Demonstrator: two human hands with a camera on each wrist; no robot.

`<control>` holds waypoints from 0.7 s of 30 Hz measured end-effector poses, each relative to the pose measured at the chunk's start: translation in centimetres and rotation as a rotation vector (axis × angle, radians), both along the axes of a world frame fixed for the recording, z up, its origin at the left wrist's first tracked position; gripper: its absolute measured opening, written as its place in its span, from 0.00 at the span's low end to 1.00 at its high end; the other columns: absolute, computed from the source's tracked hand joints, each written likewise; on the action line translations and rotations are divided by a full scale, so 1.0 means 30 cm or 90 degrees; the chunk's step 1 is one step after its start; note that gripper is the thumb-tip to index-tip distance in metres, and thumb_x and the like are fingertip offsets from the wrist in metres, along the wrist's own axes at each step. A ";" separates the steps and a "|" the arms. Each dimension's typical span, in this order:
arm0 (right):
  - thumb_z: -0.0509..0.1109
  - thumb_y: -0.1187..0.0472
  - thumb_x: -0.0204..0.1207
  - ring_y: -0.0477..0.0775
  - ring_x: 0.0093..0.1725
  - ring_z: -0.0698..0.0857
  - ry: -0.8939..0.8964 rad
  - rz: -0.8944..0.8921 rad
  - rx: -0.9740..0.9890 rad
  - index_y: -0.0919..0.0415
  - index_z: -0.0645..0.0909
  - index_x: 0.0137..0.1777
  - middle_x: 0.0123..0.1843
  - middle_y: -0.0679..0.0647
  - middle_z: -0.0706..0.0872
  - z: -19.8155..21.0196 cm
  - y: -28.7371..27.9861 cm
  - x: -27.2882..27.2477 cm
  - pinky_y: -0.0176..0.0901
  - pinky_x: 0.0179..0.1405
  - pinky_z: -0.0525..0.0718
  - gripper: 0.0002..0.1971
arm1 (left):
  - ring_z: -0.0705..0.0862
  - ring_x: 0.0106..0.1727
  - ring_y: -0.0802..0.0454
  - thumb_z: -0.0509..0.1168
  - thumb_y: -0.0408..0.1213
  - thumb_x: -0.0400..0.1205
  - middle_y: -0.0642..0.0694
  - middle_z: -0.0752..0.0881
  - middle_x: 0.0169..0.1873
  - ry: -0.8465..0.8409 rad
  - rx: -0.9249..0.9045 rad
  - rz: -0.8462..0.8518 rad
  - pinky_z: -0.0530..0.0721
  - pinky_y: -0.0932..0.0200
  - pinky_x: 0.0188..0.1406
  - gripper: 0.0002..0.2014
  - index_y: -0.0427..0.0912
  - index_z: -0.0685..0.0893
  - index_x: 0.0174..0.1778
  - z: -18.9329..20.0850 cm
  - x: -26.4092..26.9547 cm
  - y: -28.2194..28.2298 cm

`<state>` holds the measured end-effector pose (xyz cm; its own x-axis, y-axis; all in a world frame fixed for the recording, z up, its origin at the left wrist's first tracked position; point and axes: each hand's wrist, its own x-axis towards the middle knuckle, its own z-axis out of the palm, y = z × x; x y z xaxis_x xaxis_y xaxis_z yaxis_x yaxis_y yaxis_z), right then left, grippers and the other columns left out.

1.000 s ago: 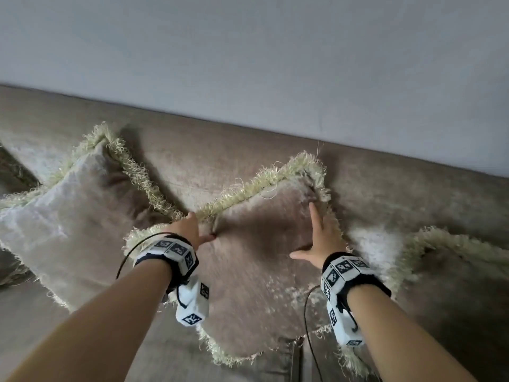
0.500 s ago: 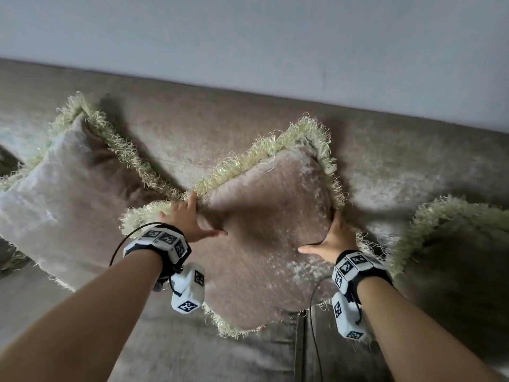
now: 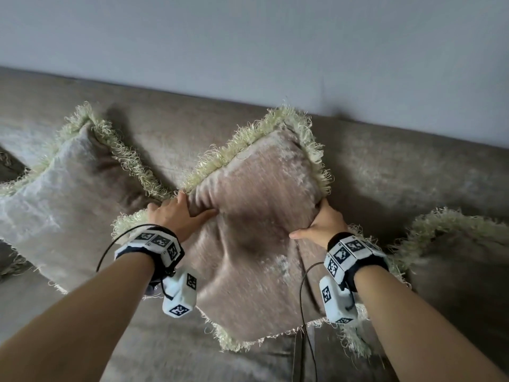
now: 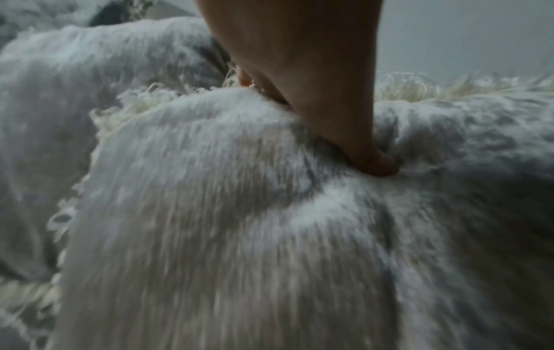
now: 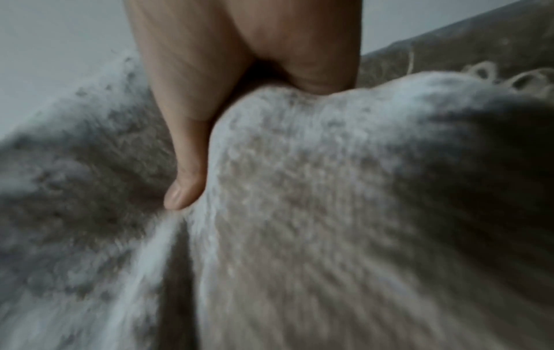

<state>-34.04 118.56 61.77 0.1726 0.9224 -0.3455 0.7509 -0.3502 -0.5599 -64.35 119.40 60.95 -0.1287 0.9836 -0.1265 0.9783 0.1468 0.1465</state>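
A plush taupe cushion (image 3: 256,232) with a pale green fringe stands in the middle of the sofa, tilted with one corner up. My left hand (image 3: 176,213) grips its left edge, thumb pressed into the front face (image 4: 371,163) and fingers behind. My right hand (image 3: 322,224) grips its right edge the same way, the thumb (image 5: 186,189) dug into the pile (image 5: 329,213). The fabric bunches between both hands. The fingers behind the cushion are hidden.
A lighter fringed cushion (image 3: 55,210) leans on the sofa back (image 3: 399,175) to the left. Another fringed cushion (image 3: 462,260) lies at the right. A grey wall (image 3: 248,51) rises behind. The sofa seat (image 3: 165,348) runs below, with a seam between seat pads.
Both hands went from resting flat on the cushion to gripping its two sides. The cushion has been squeezed and raised, its top corner now higher against the sofa back.
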 end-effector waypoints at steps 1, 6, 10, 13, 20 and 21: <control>0.88 0.50 0.46 0.60 0.67 0.81 -0.007 0.006 -0.010 0.57 0.70 0.69 0.67 0.56 0.82 0.012 0.014 -0.003 0.54 0.68 0.79 0.49 | 0.85 0.45 0.47 0.43 0.81 0.61 0.46 0.86 0.41 0.014 -0.010 -0.011 0.74 0.47 0.62 0.47 0.43 0.72 0.58 0.013 -0.007 0.008; 0.88 0.48 0.46 0.62 0.67 0.80 -0.085 0.055 -0.066 0.61 0.69 0.71 0.68 0.58 0.81 0.066 0.046 0.008 0.52 0.65 0.80 0.52 | 0.85 0.42 0.50 0.33 0.79 0.64 0.52 0.83 0.28 0.043 -0.092 -0.027 0.66 0.46 0.61 0.45 0.46 0.71 0.56 -0.013 0.013 -0.011; 0.88 0.48 0.48 0.62 0.65 0.82 -0.129 0.059 -0.065 0.59 0.67 0.71 0.66 0.58 0.83 0.035 0.010 0.026 0.53 0.62 0.82 0.51 | 0.87 0.50 0.50 0.34 0.78 0.64 0.45 0.90 0.43 0.038 -0.135 -0.012 0.66 0.45 0.63 0.49 0.43 0.69 0.65 -0.096 0.041 -0.048; 0.87 0.49 0.50 0.62 0.64 0.83 -0.135 0.041 -0.045 0.57 0.67 0.72 0.66 0.58 0.83 0.018 -0.011 0.037 0.52 0.62 0.81 0.50 | 0.86 0.50 0.50 0.35 0.78 0.65 0.45 0.90 0.45 0.045 -0.135 -0.018 0.66 0.46 0.64 0.49 0.41 0.70 0.64 -0.111 0.065 -0.054; 0.85 0.45 0.50 0.62 0.59 0.86 -0.177 0.049 0.001 0.55 0.69 0.67 0.60 0.57 0.87 0.029 -0.019 0.031 0.50 0.57 0.83 0.46 | 0.86 0.41 0.50 0.35 0.77 0.63 0.52 0.82 0.29 0.018 -0.073 -0.018 0.67 0.47 0.59 0.39 0.46 0.65 0.50 -0.088 0.052 -0.020; 0.85 0.44 0.50 0.62 0.59 0.86 -0.182 0.052 0.002 0.55 0.69 0.67 0.59 0.56 0.87 0.031 -0.023 0.031 0.50 0.56 0.83 0.45 | 0.86 0.39 0.50 0.35 0.77 0.64 0.53 0.81 0.27 0.015 -0.069 -0.013 0.67 0.47 0.59 0.38 0.46 0.64 0.48 -0.090 0.050 -0.024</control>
<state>-33.12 117.87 62.69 0.1880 0.9384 -0.2901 0.9041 -0.2808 -0.3222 -62.84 118.68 58.26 -0.1127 0.9667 -0.2299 0.9843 0.1403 0.1074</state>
